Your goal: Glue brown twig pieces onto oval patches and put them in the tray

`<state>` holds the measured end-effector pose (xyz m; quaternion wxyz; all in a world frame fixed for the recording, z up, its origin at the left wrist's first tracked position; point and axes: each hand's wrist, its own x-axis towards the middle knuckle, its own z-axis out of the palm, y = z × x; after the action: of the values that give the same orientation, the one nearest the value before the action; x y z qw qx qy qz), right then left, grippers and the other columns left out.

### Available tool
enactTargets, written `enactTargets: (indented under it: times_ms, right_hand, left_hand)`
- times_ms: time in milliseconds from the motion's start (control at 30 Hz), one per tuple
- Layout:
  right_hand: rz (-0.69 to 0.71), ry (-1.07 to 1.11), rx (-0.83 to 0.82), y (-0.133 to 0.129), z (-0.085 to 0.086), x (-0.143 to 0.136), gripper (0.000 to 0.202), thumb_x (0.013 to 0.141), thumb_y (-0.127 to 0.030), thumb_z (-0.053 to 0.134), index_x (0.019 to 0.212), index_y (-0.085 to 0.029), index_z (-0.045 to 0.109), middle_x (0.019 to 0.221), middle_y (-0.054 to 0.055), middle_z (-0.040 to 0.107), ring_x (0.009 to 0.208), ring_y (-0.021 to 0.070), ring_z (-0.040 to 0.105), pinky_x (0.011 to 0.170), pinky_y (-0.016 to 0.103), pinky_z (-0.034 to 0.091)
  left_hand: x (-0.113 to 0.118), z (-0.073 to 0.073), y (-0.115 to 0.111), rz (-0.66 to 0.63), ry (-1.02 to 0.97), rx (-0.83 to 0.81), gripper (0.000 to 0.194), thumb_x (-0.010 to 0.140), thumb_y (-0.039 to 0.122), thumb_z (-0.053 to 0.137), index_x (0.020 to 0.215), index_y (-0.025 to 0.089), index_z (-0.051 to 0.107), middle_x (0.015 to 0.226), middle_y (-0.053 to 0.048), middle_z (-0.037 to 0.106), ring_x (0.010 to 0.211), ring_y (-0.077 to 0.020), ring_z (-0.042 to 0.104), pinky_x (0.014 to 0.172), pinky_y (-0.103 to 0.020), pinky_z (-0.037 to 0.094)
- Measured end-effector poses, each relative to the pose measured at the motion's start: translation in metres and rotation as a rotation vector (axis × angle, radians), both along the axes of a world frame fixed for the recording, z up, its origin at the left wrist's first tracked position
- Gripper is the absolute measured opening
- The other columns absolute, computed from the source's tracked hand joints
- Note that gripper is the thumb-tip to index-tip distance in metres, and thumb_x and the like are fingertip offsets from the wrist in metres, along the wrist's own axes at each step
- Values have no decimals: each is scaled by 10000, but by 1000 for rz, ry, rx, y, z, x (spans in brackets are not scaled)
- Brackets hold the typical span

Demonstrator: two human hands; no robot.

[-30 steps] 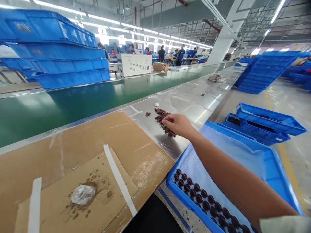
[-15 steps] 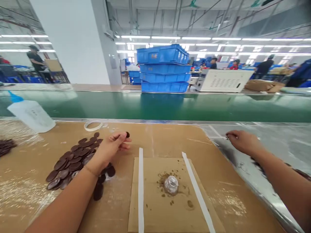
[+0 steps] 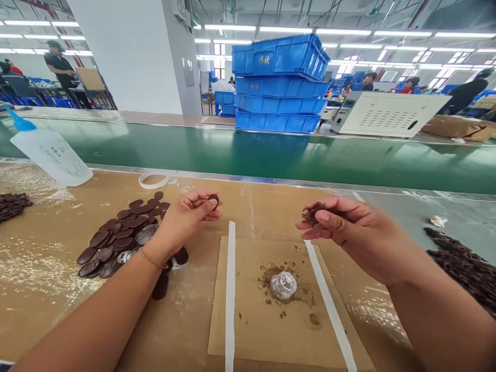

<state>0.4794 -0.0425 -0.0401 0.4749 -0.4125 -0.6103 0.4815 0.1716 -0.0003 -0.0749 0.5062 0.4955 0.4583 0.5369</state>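
Note:
Pinched between the thumb and fingers of my left hand (image 3: 189, 212) is a small dark brown disc (image 3: 213, 199). My right hand (image 3: 341, 222) is closed on a dark brown openwork piece (image 3: 313, 213), whose exact kind I cannot make out. Both hands are raised above the far edge of a cardboard sheet (image 3: 259, 330). On that sheet sits a small clear dome-like cup (image 3: 283, 286), with brown stains around it. Left of it, partly behind my left forearm, lies a heap of brown oval discs (image 3: 124, 232).
A white squeeze bottle (image 3: 52, 155) with a blue nozzle and a tape roll (image 3: 154, 180) stand at the left. Dark openwork pieces (image 3: 461, 268) are piled at the right. Beyond the green conveyor belt (image 3: 174, 147) are stacked blue crates (image 3: 279, 85). Several people are in the background.
My right hand has come left from the right side of the table, now carrying the dark openwork piece. My left hand has shifted slightly right with its disc. The camera view has tilted down.

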Motion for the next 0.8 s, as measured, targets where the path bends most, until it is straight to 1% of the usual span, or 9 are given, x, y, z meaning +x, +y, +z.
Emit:
enactTargets:
  times_ms: [100, 200, 300, 400, 433, 500, 567, 667, 800]
  right_hand:
    - [33, -180, 71, -13, 3, 4, 157, 816, -418, 838, 886, -280, 810, 856, 29, 752, 684, 152, 687, 633, 237, 613]
    - [119, -362, 150, -23, 10, -4, 87, 856, -342, 779, 899, -271, 805, 873, 16, 756, 743, 173, 695, 646, 250, 592]
    - [170, -559, 161, -27, 11, -10, 146, 901, -366, 704, 909, -248, 789, 840, 10, 750, 729, 191, 698, 630, 283, 573]
    - [175, -627, 91, -26, 5, -11, 208, 874, -433, 721, 898, -234, 776, 773, 10, 737, 661, 202, 686, 555, 292, 542]
    - [180, -617, 69, -26, 2, -11, 210, 862, -436, 730, 887, -231, 771, 751, 7, 730, 637, 196, 674, 531, 285, 526]
    - [194, -602, 37, -24, -1, -12, 196, 858, -419, 731, 863, -226, 762, 726, 2, 720, 609, 180, 649, 501, 268, 495]
    - [200, -600, 25, -23, -3, -14, 171, 861, -387, 727, 844, -220, 757, 719, -3, 713, 605, 168, 635, 495, 255, 476]
    - [205, -608, 25, -22, -4, -18, 144, 859, -345, 725, 815, -211, 754, 713, -7, 710, 610, 162, 638, 499, 243, 465]
    - [221, -611, 26, -23, -5, -19, 145, 873, -335, 717, 808, -209, 746, 716, -11, 709, 604, 152, 634, 493, 235, 448]
  left_hand:
    - [0, 0, -1, 54, 2, 26, 355, 698, 316, 840, 985, 145, 720, 871, -27, 728, 656, -117, 661, 686, -266, 573]
    - [-3, 0, 2, 109, 13, 38, 214, 724, 203, 791, 908, 133, 705, 807, 5, 674, 609, -96, 621, 616, -239, 524]
    - [-4, 1, 5, 152, 34, 49, 129, 756, 140, 745, 861, 114, 674, 879, -24, 686, 556, -73, 554, 535, -237, 437]
    - [-3, 2, 4, 178, 67, 65, 190, 759, 134, 757, 932, 98, 687, 925, -59, 705, 561, -68, 512, 533, -248, 373]
    - [-3, 2, 4, 184, 73, 73, 210, 761, 139, 762, 954, 92, 694, 932, -64, 707, 570, -67, 506, 550, -255, 378]
    - [-4, 1, 4, 177, 60, 89, 203, 773, 137, 755, 961, 85, 700, 954, -64, 706, 612, -73, 531, 635, -279, 443]
    - [-5, -1, 4, 129, 14, 100, 152, 804, 124, 728, 944, 81, 688, 973, -60, 697, 713, -98, 605, 815, -342, 515]
    - [-5, -2, 4, 40, -52, 136, 150, 818, 70, 712, 961, 64, 666, 991, -59, 681, 877, -137, 669, 1051, -439, 485]
    - [-1, 0, 1, 46, -53, 175, 133, 828, -17, 648, 942, 52, 653, 948, -27, 669, 867, -107, 676, 1121, -448, 451]
